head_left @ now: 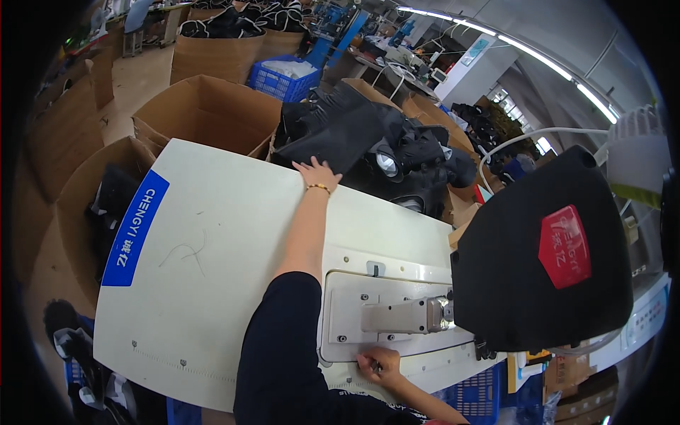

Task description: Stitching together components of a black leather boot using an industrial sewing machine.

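Note:
My left arm stretches across the white sewing machine table [234,212] to its far edge. There my left hand [319,175], with a beaded bracelet at the wrist, lies with fingers spread at the near side of a flat black fabric piece [340,134]. That piece rests on a heap of black sewn pieces [418,159]. Close to the table's near edge, beside the machine's metal bed plate [347,312], my right hand [380,366] is closed. A small dark thing shows between its fingers, too small to name. The sewing machine's arm [400,316] sits just beyond that hand.
The black machine head cover [542,255] with a red badge rises at the right. Open cardboard boxes [205,113] stand beyond and left of the table. A blue crate [283,81] is farther back, another blue crate [471,393] below the near edge. Loose threads [188,251] lie on the tabletop.

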The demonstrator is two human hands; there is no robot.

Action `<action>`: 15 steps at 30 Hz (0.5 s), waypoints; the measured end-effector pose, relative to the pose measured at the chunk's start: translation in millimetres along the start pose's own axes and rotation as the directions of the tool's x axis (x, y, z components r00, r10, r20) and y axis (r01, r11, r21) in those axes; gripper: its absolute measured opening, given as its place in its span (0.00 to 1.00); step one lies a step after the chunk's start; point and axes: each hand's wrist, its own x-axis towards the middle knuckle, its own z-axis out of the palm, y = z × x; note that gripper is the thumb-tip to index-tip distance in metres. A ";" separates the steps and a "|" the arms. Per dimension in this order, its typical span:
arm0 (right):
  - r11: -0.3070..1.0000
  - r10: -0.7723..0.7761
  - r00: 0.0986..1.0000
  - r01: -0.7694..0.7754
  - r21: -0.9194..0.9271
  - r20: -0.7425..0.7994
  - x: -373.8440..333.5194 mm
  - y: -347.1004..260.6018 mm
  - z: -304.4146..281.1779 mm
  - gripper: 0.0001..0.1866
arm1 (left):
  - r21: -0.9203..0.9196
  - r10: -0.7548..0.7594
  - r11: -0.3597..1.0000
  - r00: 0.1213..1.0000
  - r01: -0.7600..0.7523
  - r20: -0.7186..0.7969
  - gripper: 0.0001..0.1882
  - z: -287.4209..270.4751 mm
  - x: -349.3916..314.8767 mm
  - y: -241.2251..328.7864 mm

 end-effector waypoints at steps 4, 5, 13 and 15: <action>1.000 0.010 1.000 -0.010 -0.021 -0.006 -3.8 1.2 -1.1 0.05 | 0.002 0.047 0.999 0.999 -0.047 0.002 0.33 5.9 6.8 7.6; 1.000 0.003 1.000 -0.003 -0.026 -0.015 -3.8 1.5 -0.5 0.06 | -0.002 0.050 0.999 0.999 -0.050 0.008 0.33 7.0 6.4 9.4; 0.998 -0.058 0.997 0.056 -0.037 -0.049 -1.8 6.8 0.9 0.05 | 0.085 0.291 0.955 0.953 -0.283 -0.089 0.28 5.1 -19.5 0.4; 0.998 -0.056 0.996 0.054 -0.027 -0.068 -3.1 5.5 2.2 0.05 | 0.074 0.383 0.924 0.915 -0.376 -0.126 0.26 9.2 -35.7 -8.5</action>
